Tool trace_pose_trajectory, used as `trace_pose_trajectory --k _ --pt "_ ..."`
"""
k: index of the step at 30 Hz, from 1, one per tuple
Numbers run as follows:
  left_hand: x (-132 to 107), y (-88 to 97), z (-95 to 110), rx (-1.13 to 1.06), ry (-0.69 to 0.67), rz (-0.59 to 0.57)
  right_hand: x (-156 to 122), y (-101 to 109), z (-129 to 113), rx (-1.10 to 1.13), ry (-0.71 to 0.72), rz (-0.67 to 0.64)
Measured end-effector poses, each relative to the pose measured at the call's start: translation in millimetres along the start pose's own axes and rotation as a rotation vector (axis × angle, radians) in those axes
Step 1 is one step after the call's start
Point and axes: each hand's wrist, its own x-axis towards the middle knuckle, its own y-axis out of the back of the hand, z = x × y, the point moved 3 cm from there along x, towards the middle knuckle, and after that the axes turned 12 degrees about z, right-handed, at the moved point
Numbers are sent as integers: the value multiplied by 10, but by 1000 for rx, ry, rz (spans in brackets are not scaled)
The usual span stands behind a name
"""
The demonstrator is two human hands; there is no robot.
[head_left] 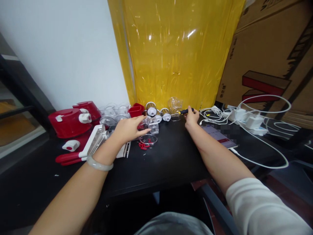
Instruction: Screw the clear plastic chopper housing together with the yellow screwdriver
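My left hand (128, 129) is stretched out with thumb and fingers apart, beside a clear plastic cup (153, 126). Whether its fingertips touch the cup, I cannot tell. In my right hand (192, 117) is a screwdriver (184, 111) with a black and yellow handle, its thin shaft pointing left toward several metal-cased cylinders (166, 115). Small red pieces (144, 145) and tiny screws lie by the cup's rim. A red cup-shaped part (136, 110) sits behind my left hand, next to more clear cups (121, 108).
On the left are red and white appliance housings (68, 122) with white handles. A tablet (221, 136) lies to the right of my right forearm, with white cables (214, 115) and chargers (253, 120) beyond. Yellow plastic sheeting (176, 49) and a cardboard box (266, 58) stand behind the black table (168, 160).
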Motion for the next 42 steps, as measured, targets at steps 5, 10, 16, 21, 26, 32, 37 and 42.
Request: trace_pose_trajectory --k 5,10,16,21,26,32,37,42 --pt "0 3 -1 15 -1 -7 18 6 -12 -29 -19 2" --pt "-4 0 -3 11 -15 6 64 1 30 19 -37 49" --pt "-4 1 -3 14 -8 7 83 6 49 -7 -4 69" --pt "0 7 4 3 -8 6 62 11 14 -9 -9 39" --pt "0 4 3 11 -8 4 50 8 13 42 -12 61" --pt "0 5 1 14 -12 5 79 4 42 19 0 73" --pt "0 7 3 11 -11 6 93 1 47 28 8 16" --pt "-1 2 3 13 -4 10 99 -13 64 71 -14 42"
